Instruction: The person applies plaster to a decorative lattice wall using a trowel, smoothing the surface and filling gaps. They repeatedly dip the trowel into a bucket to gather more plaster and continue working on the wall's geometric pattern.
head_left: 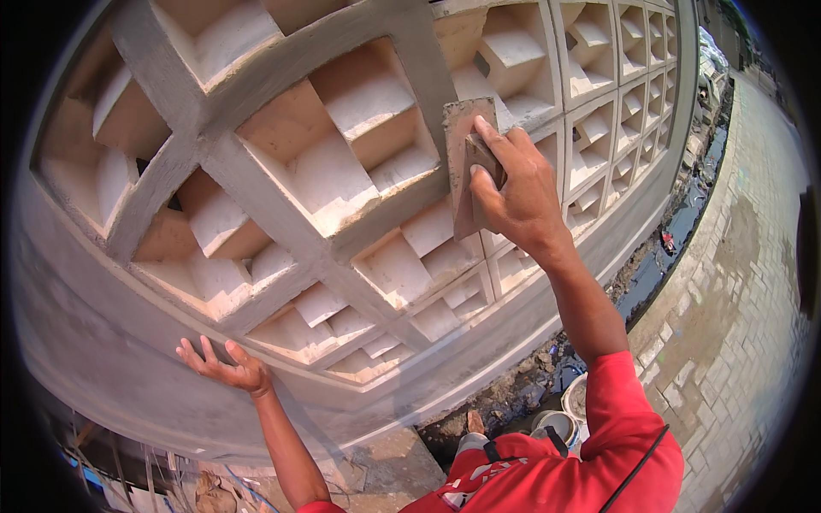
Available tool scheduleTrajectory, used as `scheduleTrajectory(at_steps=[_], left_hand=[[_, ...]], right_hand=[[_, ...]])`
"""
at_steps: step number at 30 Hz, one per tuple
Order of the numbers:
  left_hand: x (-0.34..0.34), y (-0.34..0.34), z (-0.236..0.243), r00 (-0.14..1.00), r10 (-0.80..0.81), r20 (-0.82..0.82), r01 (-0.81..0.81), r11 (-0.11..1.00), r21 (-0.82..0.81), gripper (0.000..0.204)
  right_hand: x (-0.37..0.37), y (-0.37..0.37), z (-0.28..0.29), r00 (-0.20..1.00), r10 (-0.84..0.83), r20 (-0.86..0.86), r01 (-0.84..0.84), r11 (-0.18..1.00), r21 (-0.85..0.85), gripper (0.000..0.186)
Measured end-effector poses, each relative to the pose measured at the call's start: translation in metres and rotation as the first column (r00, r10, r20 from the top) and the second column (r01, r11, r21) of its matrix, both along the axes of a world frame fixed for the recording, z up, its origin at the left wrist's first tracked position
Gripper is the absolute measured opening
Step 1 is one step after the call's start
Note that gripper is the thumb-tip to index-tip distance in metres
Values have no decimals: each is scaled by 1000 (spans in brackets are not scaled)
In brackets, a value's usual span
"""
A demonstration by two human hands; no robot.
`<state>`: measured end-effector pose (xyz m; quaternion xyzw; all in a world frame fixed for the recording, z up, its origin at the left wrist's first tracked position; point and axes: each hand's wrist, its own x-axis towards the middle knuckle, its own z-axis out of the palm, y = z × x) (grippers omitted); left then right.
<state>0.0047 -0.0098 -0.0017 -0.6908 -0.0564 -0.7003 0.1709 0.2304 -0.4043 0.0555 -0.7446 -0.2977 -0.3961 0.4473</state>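
Gripping a flat trowel by its handle, the right hand is closing firmly and stretching its index finger toward the blade's top, probably for steering and even pressure. That blade is lying over a grey rib of the openwork wall, apparently touching. Lower down, the left hand is spreading open and empty beside the smooth band, perhaps for balance; contact is unclear. Pails are standing near the feet, likely for easy reach.
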Motion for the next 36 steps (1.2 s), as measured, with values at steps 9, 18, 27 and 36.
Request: scheduleTrajectory(at_steps=[9,18,27,36], left_hand=[[6,-3,-1,999,-38,8,38,999,-9,37],[-1,-3,0,1000,0,12,1,1000,-18,34],[3,-2,-2,999,-40,23,41,998,-39,33],[-6,-4,3,999,-19,26,20,999,-32,33]], right_hand=[[-19,15,-78,994,-69,-87,43,961,-274,62],[6,-1,77,958,-180,223,210,971,-118,56],[-6,-3,-48,990,-131,51,140,929,-343,58],[-1,-13,109,951,-201,236,255,940,-228,54]])
